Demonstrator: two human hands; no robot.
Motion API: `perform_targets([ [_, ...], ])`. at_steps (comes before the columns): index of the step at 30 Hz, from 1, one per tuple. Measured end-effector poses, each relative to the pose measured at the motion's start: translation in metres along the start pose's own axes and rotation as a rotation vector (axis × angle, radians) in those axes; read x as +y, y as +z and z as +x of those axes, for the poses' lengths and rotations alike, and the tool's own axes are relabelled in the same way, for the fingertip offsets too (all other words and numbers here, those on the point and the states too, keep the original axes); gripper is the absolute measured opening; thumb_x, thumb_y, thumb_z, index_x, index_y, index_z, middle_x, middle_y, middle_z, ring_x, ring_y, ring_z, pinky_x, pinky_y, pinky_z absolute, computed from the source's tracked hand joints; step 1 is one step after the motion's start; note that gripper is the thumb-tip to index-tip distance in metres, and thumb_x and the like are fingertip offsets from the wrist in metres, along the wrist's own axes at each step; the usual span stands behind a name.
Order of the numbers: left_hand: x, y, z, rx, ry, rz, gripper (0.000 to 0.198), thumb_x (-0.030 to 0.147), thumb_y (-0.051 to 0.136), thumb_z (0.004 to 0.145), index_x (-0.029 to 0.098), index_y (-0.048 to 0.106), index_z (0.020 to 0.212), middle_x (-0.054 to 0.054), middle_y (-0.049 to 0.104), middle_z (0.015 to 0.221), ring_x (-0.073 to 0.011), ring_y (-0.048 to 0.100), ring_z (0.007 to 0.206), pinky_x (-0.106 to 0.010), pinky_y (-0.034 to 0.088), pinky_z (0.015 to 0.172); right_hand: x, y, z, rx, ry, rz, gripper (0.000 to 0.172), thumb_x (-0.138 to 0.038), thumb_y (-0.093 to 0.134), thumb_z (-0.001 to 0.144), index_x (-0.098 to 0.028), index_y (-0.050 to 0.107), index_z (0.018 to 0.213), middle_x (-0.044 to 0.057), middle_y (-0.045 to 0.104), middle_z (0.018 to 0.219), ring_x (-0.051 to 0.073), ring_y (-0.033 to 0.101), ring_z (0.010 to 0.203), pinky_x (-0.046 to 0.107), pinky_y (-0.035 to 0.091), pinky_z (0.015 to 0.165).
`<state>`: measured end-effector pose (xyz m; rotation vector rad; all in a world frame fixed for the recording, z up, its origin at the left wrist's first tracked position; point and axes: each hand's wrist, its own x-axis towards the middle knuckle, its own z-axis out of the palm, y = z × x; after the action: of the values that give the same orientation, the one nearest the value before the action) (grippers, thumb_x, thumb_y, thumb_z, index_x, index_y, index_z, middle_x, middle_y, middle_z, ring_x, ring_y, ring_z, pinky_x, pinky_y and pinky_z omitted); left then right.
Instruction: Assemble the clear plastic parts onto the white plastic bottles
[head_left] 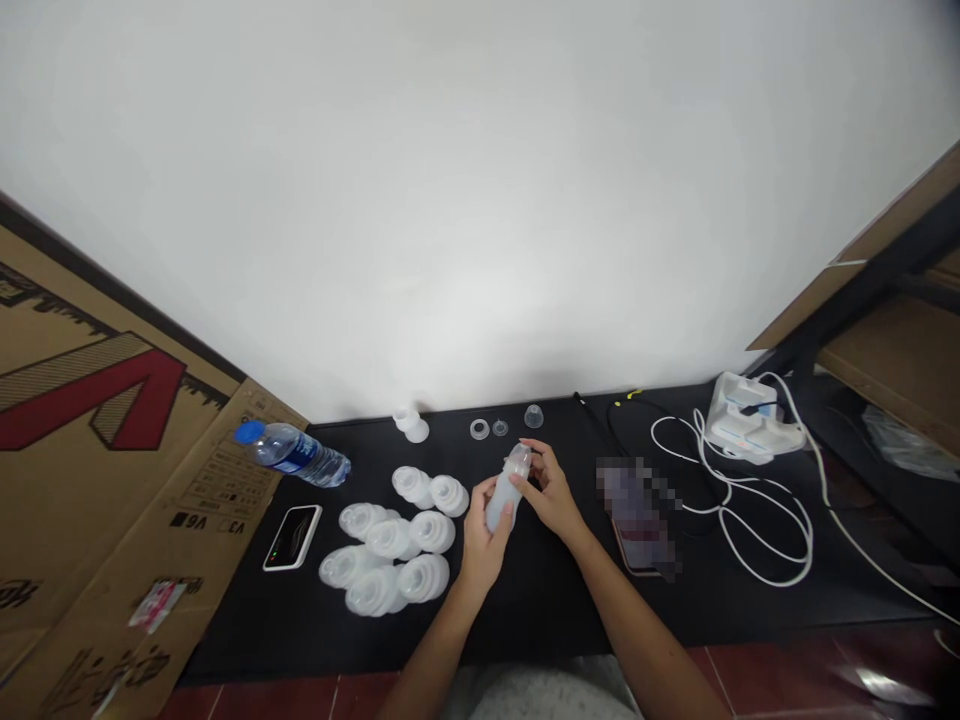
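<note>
A small, frosted white baby bottle (pixel 501 502) with a clear domed cap (pixel 519 456) is held upright at a slight tilt above the black table. My left hand (pixel 484 535) wraps round its body, thumb in front. At the top, my right hand (pixel 551 492) grips the clear cap between thumb and fingers. Whether the cap is fully seated cannot be made out. Left of my hands stand several similar white bottles (pixel 390 538), grouped close together. Behind them, near the wall, lie a white ring (pixel 479 429), a small clear disc-like part (pixel 500 428) and another clear cap (pixel 533 416).
White pieces (pixel 411 424) sit by the wall. At left are a water bottle (pixel 300 455), a white device (pixel 292 537) and a cardboard box (pixel 97 480). A phone (pixel 637 525), white cable (pixel 765 580) and white charging dock (pixel 750 420) occupy the right side.
</note>
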<state>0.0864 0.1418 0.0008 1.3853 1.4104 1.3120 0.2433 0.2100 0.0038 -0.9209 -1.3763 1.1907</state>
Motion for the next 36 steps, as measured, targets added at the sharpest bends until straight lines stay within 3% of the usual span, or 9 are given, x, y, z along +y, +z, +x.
perform_targets([
  [12, -0.004, 0.001, -0.004, 0.07, 0.07, 0.154, 0.042, 0.047, 0.065, 0.104, 0.02, 0.064, 0.136, -0.017, 0.074, 0.132, -0.0336, 0.072, 0.123, -0.05, 0.057, 0.107, 0.002, 0.002, -0.001, 0.051, 0.018, -0.03, 0.057, -0.048, 0.077, 0.098, -0.026, 0.054, 0.146, 0.005, 0.079, 0.1, 0.026, 0.075, 0.092, 0.041, 0.062, 0.087],
  [19, -0.003, 0.0, -0.005, -0.02, 0.001, 0.051, 0.048, 0.048, 0.062, 0.106, 0.022, 0.058, 0.147, -0.015, 0.072, 0.137, -0.0309, 0.071, 0.124, -0.046, 0.056, 0.108, -0.011, 0.0, 0.003, -0.021, 0.095, 0.218, 0.065, -0.06, 0.076, 0.097, -0.029, 0.055, 0.15, 0.012, 0.081, 0.123, 0.031, 0.079, 0.109, 0.047, 0.064, 0.096],
  [24, -0.003, 0.0, -0.003, -0.077, 0.036, 0.086, 0.049, 0.044, 0.06, 0.108, 0.022, 0.058, 0.152, -0.015, 0.068, 0.15, -0.0324, 0.066, 0.138, -0.05, 0.05, 0.119, -0.01, -0.005, 0.008, -0.046, 0.158, 0.229, 0.057, -0.065, 0.08, 0.092, -0.026, 0.07, 0.132, 0.012, 0.084, 0.114, 0.034, 0.081, 0.107, 0.052, 0.064, 0.099],
  [32, 0.003, 0.003, -0.003, -0.067, 0.112, 0.155, 0.051, 0.039, 0.059, 0.108, 0.024, 0.053, 0.157, -0.016, 0.064, 0.153, -0.0322, 0.061, 0.144, -0.052, 0.047, 0.122, 0.001, -0.006, 0.008, 0.025, 0.183, 0.193, 0.052, -0.065, 0.089, 0.083, -0.026, 0.072, 0.113, 0.009, 0.085, 0.104, 0.033, 0.082, 0.096, 0.05, 0.066, 0.092],
  [36, 0.002, 0.004, -0.004, -0.049, 0.083, 0.118, 0.051, 0.04, 0.064, 0.106, 0.022, 0.051, 0.153, -0.017, 0.064, 0.15, -0.0317, 0.064, 0.139, -0.05, 0.05, 0.119, -0.003, -0.009, 0.006, -0.121, 0.186, 0.234, 0.051, -0.06, 0.092, 0.082, -0.023, 0.077, 0.113, 0.009, 0.083, 0.111, 0.032, 0.079, 0.105, 0.049, 0.063, 0.097],
])
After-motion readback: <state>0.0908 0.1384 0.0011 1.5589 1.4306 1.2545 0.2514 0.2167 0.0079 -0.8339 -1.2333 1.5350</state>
